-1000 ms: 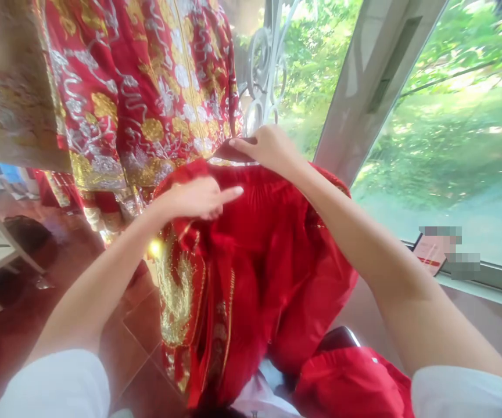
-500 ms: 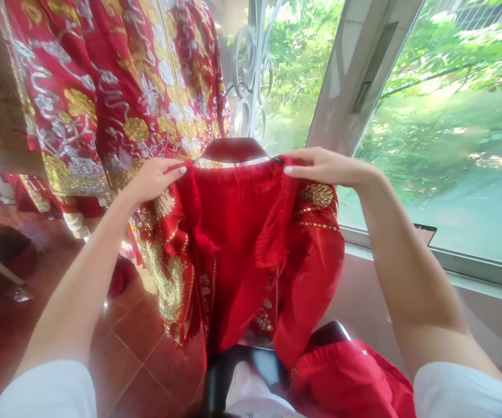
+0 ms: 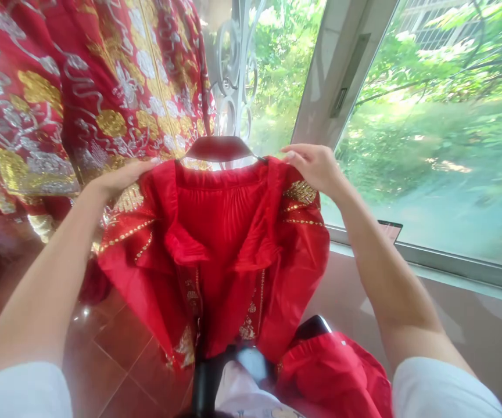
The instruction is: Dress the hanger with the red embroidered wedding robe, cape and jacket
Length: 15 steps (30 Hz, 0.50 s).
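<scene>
A red jacket [image 3: 225, 232] with gold embroidery and beaded trim hangs spread in front of me, its inner lining showing at the open neck. A dark red hanger [image 3: 220, 148] sits in its collar. My left hand [image 3: 122, 176] grips the shoulder on the left, with its fingers partly hidden at the cloth. On the other side, my right hand [image 3: 316, 165] is closed on the right shoulder, thumb on the near side. The jacket's lower part hangs down in front of a black seat-like surface.
Red garments with gold and silver embroidery [image 3: 146, 75] hang at the upper left. A curled metal grille [image 3: 231, 75] stands beside the window [image 3: 429, 145]. More red cloth [image 3: 342, 371] lies below right. A phone-like object [image 3: 390, 230] rests on the sill. The floor is tiled [image 3: 124, 354].
My left hand has moved left along the shoulder, and the jacket's left side is spread wider, its sleeve now swung outward. The view has turned slightly right.
</scene>
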### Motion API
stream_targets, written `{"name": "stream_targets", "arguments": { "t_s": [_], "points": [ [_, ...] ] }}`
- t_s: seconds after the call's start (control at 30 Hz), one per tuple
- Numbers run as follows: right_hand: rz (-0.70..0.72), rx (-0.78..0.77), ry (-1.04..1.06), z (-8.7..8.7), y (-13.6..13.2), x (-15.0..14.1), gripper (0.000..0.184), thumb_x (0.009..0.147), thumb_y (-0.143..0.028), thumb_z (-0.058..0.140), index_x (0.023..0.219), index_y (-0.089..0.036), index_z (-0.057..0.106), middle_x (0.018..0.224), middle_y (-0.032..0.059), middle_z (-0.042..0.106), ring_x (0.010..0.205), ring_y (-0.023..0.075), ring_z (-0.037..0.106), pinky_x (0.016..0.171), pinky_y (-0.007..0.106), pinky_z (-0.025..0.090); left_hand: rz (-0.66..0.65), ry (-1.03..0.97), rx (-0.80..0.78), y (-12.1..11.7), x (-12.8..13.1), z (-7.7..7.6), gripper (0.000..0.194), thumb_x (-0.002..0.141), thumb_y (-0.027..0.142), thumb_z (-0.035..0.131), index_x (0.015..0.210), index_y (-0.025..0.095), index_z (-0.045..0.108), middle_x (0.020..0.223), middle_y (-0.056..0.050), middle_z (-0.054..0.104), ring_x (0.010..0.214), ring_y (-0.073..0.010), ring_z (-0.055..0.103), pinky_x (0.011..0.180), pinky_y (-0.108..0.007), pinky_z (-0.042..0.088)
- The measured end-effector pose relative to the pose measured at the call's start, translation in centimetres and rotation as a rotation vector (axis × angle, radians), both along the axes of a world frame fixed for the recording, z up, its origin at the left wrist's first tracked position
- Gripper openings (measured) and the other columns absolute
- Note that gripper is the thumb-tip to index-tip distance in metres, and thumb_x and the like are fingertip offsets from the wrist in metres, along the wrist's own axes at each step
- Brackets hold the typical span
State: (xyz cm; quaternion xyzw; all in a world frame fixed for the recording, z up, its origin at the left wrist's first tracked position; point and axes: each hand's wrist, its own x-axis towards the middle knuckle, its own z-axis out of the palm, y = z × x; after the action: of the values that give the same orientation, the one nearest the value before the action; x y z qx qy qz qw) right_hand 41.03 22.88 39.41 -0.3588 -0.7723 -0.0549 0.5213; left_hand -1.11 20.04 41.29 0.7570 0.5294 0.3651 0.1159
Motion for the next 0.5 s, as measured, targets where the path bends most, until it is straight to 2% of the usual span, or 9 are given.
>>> {"name": "stream_targets", "arguments": {
  "t_s": [0.07,0.13,0.23,0.3,0.37,0.5],
  "points": [
    [-0.188,0.178,-0.011,-2.3,-2.2,0.3,0.023,0.087,-0.034,0.056,0.096,-0.016,0.069,0.088,0.0068,0.069,0.081,0.0185,0.064,0.079,0.035,0.051,-0.012,0.135,0.034,-1.1,0.2,0.5,0.07,0.091,0.065,0.037,0.111,0.002,0.061,0.1,-0.005,0.069,0.093,-0.0171,0.059,0.095,-0.045,0.044],
    [-0.295,0.267,-0.087,-4.8,-4.6,0.6,0.022,0.083,-0.034,0.06,0.097,-0.018,0.068,0.101,0.0097,0.066,0.092,0.0226,0.062,0.085,0.039,0.05,0.032,0.257,0.144,-2.2,0.8,0.6,0.077,0.087,0.072,0.033,0.108,0.004,0.062,0.1,-0.007,0.067,0.091,-0.018,0.058,0.095,-0.044,0.042],
    [-0.353,0.247,-0.242,-8.0,-7.3,1.4,0.029,0.078,-0.03,0.063,0.105,-0.019,0.065,0.116,0.0122,0.058,0.099,0.0255,0.058,0.085,0.04,0.049,0.091,0.313,0.244,-3.5,2.0,0.0,0.073,0.087,0.072,0.031,0.107,0.01,0.064,0.097,-0.008,0.067,0.086,-0.0211,0.059,0.086,-0.037,0.045],
    [-0.37,0.159,-0.289,-9.3,-8.1,2.5,0.033,0.076,-0.017,0.054,0.108,-0.02,0.061,0.111,0.0107,0.058,0.092,0.0231,0.059,0.078,0.035,0.049,0.158,0.331,0.314,-3.9,2.7,-0.7,0.066,0.087,0.069,0.034,0.105,0.013,0.065,0.093,-0.008,0.067,0.082,-0.0219,0.059,0.08,-0.034,0.045],
    [-0.453,0.127,-0.251,-10.1,-8.3,3.8,0.039,0.069,-0.007,0.047,0.104,-0.02,0.06,0.1,0.008,0.06,0.081,0.0206,0.059,0.067,0.031,0.047,0.182,0.343,0.337,-4.0,3.0,-1.3,0.061,0.089,0.066,0.034,0.096,0.014,0.066,0.084,-0.007,0.066,0.075,-0.0207,0.057,0.073,-0.031,0.044],
    [-0.777,0.355,-0.038,-12.4,-7.8,5.0,0.023,0.066,-0.008,0.045,0.081,-0.019,0.059,0.082,0.0079,0.061,0.071,0.0212,0.057,0.062,0.031,0.041,0.182,0.329,0.319,-3.3,3.5,-1.9,0.056,0.091,0.06,0.034,0.089,0.014,0.065,0.074,-0.004,0.062,0.065,-0.0166,0.051,0.068,-0.029,0.041]
  ]
}}
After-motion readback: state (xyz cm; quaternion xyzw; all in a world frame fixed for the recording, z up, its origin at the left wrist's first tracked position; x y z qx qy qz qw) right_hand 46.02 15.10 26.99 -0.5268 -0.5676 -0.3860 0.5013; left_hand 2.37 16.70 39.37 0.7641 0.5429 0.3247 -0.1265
